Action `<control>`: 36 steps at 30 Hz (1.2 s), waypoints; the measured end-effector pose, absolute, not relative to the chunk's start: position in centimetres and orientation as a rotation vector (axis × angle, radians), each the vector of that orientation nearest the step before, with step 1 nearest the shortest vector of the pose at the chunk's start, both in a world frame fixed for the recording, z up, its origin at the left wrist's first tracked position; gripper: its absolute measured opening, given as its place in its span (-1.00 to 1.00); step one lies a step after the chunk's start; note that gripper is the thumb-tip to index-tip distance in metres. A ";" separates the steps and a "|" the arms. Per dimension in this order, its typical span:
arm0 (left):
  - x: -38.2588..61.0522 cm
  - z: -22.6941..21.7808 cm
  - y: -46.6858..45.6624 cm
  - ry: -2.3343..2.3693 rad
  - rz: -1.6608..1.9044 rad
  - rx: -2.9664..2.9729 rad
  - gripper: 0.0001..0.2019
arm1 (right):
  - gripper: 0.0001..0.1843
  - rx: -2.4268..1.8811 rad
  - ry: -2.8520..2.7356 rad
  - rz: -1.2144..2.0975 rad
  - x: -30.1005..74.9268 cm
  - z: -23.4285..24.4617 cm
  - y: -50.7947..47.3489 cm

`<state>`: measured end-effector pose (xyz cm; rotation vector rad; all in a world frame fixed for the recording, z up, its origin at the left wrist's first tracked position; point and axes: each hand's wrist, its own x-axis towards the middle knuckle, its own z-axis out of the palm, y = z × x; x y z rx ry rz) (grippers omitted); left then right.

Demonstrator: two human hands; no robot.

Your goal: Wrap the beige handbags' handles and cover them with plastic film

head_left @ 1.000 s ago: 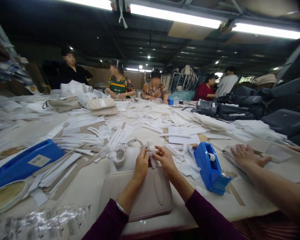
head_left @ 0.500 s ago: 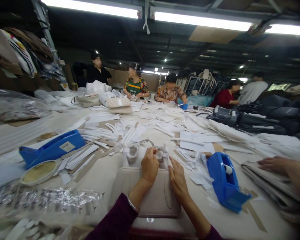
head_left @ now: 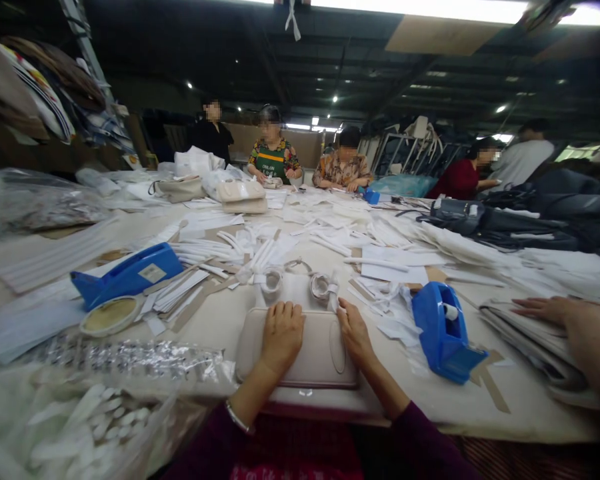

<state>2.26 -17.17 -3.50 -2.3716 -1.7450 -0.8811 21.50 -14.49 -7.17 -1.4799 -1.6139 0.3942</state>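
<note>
Bag [head_left: 321, 350] lay at the frame's lower centre, left hand [head_left: 283, 337] upon it, right hand [head_left: 356, 335] at its edge; whether either gripped was unclear.

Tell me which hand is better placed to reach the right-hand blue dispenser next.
Right, I'd judge. The right hand is at the bag's right edge, the side facing that dispenser. The left hand lies on the bag, farther away, and would have to cross it.
</note>
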 end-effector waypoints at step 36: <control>-2.3 2.1 -8.6 -1.859 0.068 -3.479 -0.61 | -0.60 -2.195 -1.453 -0.268 35.0 0.7 2.0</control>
